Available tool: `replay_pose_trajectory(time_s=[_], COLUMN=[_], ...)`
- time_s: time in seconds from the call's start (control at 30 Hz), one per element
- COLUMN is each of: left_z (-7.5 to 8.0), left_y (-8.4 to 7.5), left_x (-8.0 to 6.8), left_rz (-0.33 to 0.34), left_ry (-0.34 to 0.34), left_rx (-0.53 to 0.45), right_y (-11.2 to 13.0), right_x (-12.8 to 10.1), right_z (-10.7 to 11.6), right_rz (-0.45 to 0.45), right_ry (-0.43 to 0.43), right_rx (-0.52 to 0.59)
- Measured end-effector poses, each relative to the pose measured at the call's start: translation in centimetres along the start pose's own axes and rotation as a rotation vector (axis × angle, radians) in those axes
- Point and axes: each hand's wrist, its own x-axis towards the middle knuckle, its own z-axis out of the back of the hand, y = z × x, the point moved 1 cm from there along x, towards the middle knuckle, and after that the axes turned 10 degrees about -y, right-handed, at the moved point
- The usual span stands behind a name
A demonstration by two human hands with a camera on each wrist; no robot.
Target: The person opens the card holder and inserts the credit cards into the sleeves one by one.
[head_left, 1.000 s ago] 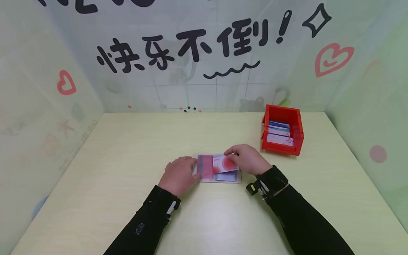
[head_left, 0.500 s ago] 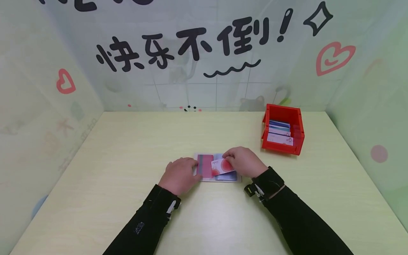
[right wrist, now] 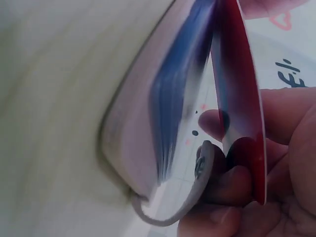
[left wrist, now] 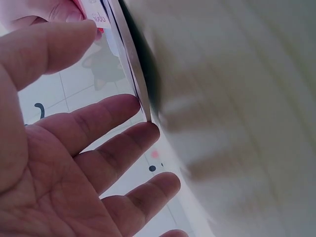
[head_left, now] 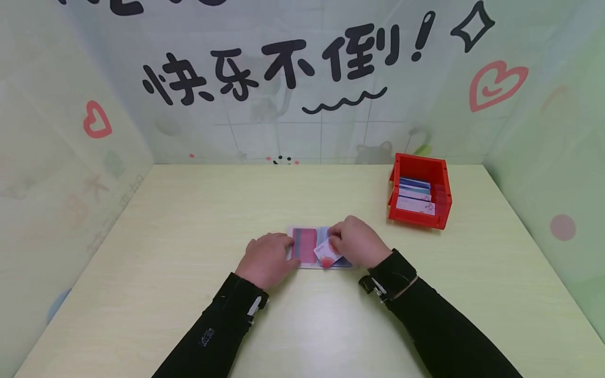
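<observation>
A small card holder [head_left: 312,266] lies spread on the table, a pink card or sleeve [head_left: 304,245] on its left side. Its blue inner sleeves [right wrist: 170,98] and strap with a metal snap [right wrist: 173,217] show in the right wrist view. My left hand [head_left: 267,260] rests at the holder's left edge, fairly straight fingers [left wrist: 108,118] touching it. My right hand [head_left: 356,241] pinches a white card with red round prints [head_left: 326,253], tilted over the right-hand sleeves. From the right wrist, the card's red face [right wrist: 242,98] stands above the sleeves, apart at its lower end.
A red plastic bin [head_left: 418,221] stands at the back right of the table, with several cards [head_left: 415,205] lined up in it. The pale wooden table [head_left: 212,205] meets printed walls at the back and both sides.
My right hand has moved slightly left, turning the card so its left end points lower. The left hand stays at the holder's edge.
</observation>
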Motion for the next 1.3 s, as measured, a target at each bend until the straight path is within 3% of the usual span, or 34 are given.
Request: replay_pose_trajectory(time_s=[0.4,0.9,1.13,1.3], left_z=[0.2,0.3,0.3,0.3], left_y=[-0.1,-0.1,0.0,0.0], left_x=[0.0,-0.1,-0.1,-0.1], left_rz=[-0.001,-0.005,-0.001,-0.008], left_ry=[0.014,0.004,0.007,0.007], left_rx=[0.007,0.013,0.011,0.004], right_y=[0.4,1.1,1.4,1.6], right_x=[-0.1,-0.2,-0.1,0.1], right_z=[0.0,-0.1,0.1,0.0], right_rz=[-0.044,0.053,0.01,0.026], right_ry=[-0.054,-0.074,-0.117,-0.088], right_rx=[0.032,-0.041,-0.035,-0.044])
